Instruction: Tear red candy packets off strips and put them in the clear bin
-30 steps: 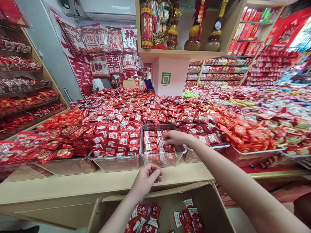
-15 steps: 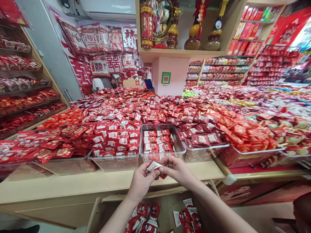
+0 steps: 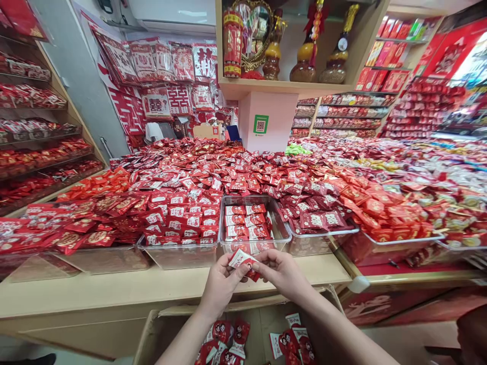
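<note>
My left hand [image 3: 221,284] and my right hand [image 3: 281,271] meet in front of the counter edge, both pinching small red and white candy packets [image 3: 242,261] held between them. Just beyond the hands stands a clear plastic tray [image 3: 280,230] partly filled with neat rows of the same packets [image 3: 245,220]. Below my forearms is an open cardboard box [image 3: 167,319] with more red packets [image 3: 228,342] loose at its bottom.
The beige counter [image 3: 95,291] carries several clear trays heaped with red sweets [image 3: 178,218]. A pink pillar with a green QR sticker [image 3: 261,123] rises behind. Shelves of red goods [image 3: 34,137] line the left wall and the far right [image 3: 350,109].
My right hand came back from the clear tray to my left hand in front of the counter. Both now hold packets together. In the last half second little has moved.
</note>
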Action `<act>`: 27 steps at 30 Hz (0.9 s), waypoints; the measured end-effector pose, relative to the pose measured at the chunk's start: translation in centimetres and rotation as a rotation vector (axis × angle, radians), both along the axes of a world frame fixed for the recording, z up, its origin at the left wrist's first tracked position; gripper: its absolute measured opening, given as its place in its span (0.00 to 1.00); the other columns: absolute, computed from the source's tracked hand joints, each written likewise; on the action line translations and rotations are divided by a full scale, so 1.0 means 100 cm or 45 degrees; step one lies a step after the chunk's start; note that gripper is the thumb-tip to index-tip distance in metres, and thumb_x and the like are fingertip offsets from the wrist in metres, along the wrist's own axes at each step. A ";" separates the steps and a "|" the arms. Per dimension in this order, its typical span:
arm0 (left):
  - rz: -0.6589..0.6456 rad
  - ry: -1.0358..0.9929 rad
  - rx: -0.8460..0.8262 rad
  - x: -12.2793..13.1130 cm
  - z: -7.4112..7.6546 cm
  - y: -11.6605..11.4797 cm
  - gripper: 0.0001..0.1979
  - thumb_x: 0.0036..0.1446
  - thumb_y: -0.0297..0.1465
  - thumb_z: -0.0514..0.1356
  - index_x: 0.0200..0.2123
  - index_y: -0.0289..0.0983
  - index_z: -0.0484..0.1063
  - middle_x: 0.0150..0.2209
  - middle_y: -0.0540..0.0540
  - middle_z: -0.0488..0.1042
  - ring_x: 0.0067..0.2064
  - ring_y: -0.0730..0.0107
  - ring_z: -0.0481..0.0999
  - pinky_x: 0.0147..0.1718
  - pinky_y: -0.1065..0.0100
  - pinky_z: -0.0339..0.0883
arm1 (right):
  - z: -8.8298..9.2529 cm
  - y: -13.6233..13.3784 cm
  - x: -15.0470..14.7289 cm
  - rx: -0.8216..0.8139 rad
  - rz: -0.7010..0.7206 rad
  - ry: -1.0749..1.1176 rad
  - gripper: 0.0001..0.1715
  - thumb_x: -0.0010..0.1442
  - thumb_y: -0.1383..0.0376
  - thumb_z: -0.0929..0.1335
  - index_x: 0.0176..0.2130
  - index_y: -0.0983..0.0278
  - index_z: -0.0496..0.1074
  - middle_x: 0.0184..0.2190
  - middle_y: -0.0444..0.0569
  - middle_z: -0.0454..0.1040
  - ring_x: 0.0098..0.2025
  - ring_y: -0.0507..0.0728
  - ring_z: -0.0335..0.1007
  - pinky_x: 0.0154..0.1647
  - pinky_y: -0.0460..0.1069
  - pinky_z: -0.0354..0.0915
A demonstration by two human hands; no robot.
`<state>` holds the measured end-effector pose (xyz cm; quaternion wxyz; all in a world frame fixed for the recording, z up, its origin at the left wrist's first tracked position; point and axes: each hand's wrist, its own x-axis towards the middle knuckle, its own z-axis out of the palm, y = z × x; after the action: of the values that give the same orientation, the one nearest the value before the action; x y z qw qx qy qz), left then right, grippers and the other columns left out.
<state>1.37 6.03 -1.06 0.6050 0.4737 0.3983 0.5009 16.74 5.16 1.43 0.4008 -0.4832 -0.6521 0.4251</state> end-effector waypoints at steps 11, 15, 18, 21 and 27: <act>-0.190 0.205 0.052 0.001 -0.002 -0.001 0.08 0.47 0.34 0.59 0.28 0.35 0.67 0.24 0.49 0.72 0.26 0.72 0.72 0.27 0.71 0.65 | 0.076 0.122 0.044 0.289 -0.574 -1.382 0.12 0.53 0.65 0.61 0.35 0.68 0.70 0.34 0.55 0.73 0.38 0.58 0.68 0.35 0.46 0.59; -0.198 0.217 0.054 0.002 -0.003 -0.001 0.07 0.46 0.33 0.59 0.28 0.35 0.67 0.23 0.50 0.71 0.26 0.72 0.72 0.27 0.70 0.65 | 0.061 0.142 0.031 0.200 -0.512 -1.599 0.16 0.55 0.70 0.58 0.39 0.70 0.70 0.38 0.60 0.72 0.40 0.59 0.68 0.37 0.47 0.60; -0.209 0.228 0.044 0.002 -0.004 -0.001 0.07 0.46 0.33 0.59 0.27 0.35 0.67 0.23 0.50 0.71 0.26 0.72 0.72 0.27 0.71 0.65 | 0.051 0.144 0.024 0.205 -0.501 -1.660 0.19 0.55 0.73 0.56 0.40 0.69 0.70 0.38 0.62 0.72 0.41 0.60 0.68 0.36 0.49 0.61; -0.220 0.235 0.033 0.003 -0.004 -0.001 0.06 0.46 0.32 0.59 0.27 0.35 0.67 0.23 0.50 0.71 0.26 0.72 0.71 0.27 0.71 0.64 | 0.045 0.145 0.022 0.223 -0.433 -1.692 0.19 0.54 0.74 0.56 0.38 0.69 0.71 0.38 0.62 0.72 0.41 0.61 0.68 0.36 0.50 0.62; -0.217 0.236 0.014 0.003 -0.001 -0.003 0.05 0.46 0.32 0.58 0.27 0.36 0.67 0.23 0.51 0.70 0.26 0.73 0.71 0.28 0.70 0.65 | 0.042 0.146 0.017 0.211 -0.345 -1.726 0.18 0.53 0.74 0.57 0.37 0.69 0.72 0.37 0.62 0.72 0.41 0.62 0.68 0.36 0.50 0.62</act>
<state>1.64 5.77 -1.21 0.6034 0.5534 0.4080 0.4040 18.49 19.78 5.60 -0.0098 -0.6871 -0.7226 -0.0754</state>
